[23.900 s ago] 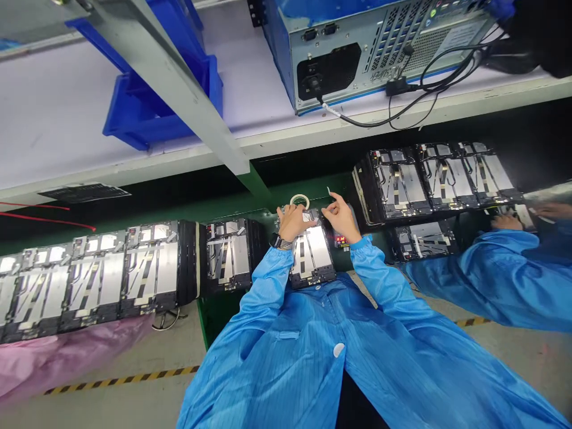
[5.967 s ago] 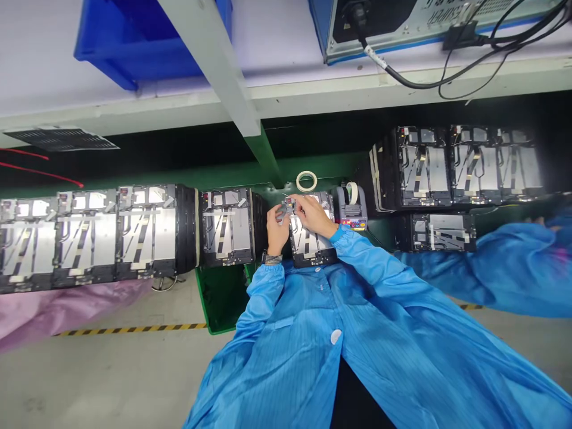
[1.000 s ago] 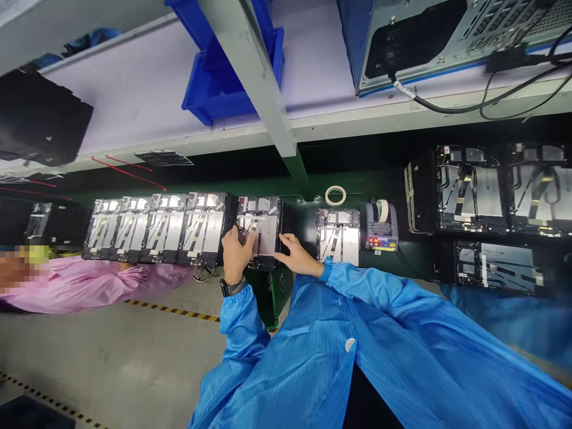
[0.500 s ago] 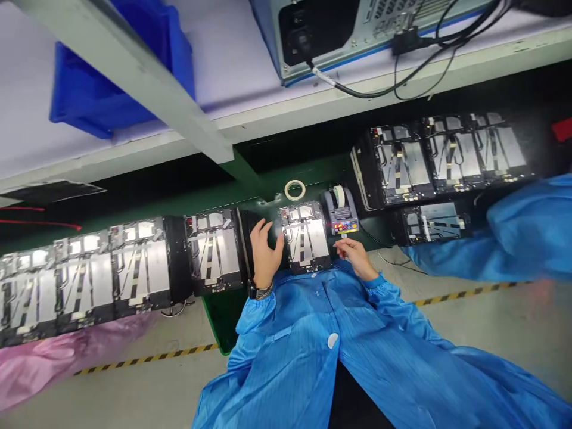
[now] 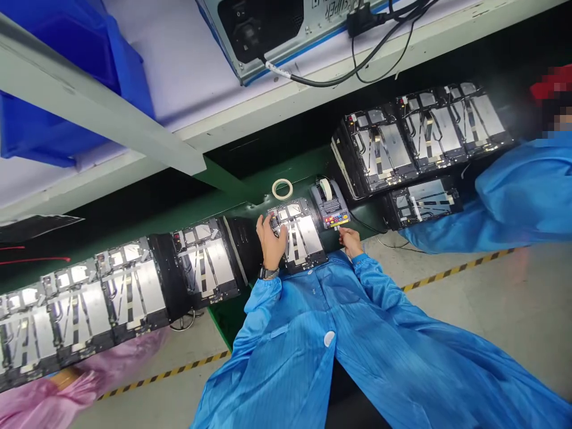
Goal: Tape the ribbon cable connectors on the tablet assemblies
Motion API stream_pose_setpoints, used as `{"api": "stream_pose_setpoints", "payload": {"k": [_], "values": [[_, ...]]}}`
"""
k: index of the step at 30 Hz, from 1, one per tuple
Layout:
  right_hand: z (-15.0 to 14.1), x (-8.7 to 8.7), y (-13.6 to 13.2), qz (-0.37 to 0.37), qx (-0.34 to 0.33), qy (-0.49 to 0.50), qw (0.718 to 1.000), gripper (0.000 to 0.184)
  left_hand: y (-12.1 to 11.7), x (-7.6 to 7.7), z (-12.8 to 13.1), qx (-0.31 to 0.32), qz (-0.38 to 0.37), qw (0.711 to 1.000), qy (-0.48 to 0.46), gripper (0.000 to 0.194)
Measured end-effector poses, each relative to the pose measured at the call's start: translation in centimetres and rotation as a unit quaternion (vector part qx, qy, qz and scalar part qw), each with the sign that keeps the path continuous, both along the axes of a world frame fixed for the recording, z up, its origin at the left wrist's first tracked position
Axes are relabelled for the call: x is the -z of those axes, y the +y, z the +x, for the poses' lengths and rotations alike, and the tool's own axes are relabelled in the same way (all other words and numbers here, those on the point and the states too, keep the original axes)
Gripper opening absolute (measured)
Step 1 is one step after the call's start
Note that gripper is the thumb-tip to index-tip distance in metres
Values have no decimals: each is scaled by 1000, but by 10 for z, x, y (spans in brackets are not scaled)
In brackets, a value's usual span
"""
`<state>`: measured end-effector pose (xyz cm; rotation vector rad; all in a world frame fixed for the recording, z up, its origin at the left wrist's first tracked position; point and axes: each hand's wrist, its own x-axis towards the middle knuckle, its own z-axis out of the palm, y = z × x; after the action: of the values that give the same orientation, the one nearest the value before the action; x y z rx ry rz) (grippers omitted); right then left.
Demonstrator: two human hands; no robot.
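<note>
An opened flat device [image 5: 305,235] with a silver panel and dark strips lies in front of me. My left hand [image 5: 271,243] rests at its left edge, fingers spread and touching the upper left corner. To the right of the device stands a grey tape dispenser [image 5: 331,208] with a roll of pale tape on top and a lit display. At the dispenser's front, my right hand [image 5: 351,242] is closed in a pinch on the end of a short strip of tape [image 5: 336,227]. A loose tape roll [image 5: 282,189] lies behind the device.
Similar opened devices [image 5: 208,265] line the bench to the left, and stacked ones [image 5: 382,152] stand at the right. A co-worker's blue sleeve [image 5: 451,232] reaches in from the right, a pink sleeve [image 5: 84,387] from the left. Overhead are a shelf [image 5: 232,122] and a slanted post [image 5: 107,98].
My left hand has come onto the device's left edge. My right hand has moved up to the dispenser's front and pinches the tape. The view has tilted and shifted.
</note>
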<state>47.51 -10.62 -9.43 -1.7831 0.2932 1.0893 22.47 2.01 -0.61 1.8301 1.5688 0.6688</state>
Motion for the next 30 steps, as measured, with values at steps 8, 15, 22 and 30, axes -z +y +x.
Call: {"api": "stream_pose_setpoints", "payload": {"k": [8,15,22,30], "values": [[-10,8,12,-7,81,50,995,25,6,-6,22,38,6,995,92,57],[-18,3,9,-23,105,33,994,32,19,-17,67,69,33,981,177,53],[-10,-46,-7,130,-25,-201,971,51,37,-15,98,90,5,973,211,51],[6,-80,100,229,-389,-412,791,66,37,-11,89,109,-29,963,246,58]]}}
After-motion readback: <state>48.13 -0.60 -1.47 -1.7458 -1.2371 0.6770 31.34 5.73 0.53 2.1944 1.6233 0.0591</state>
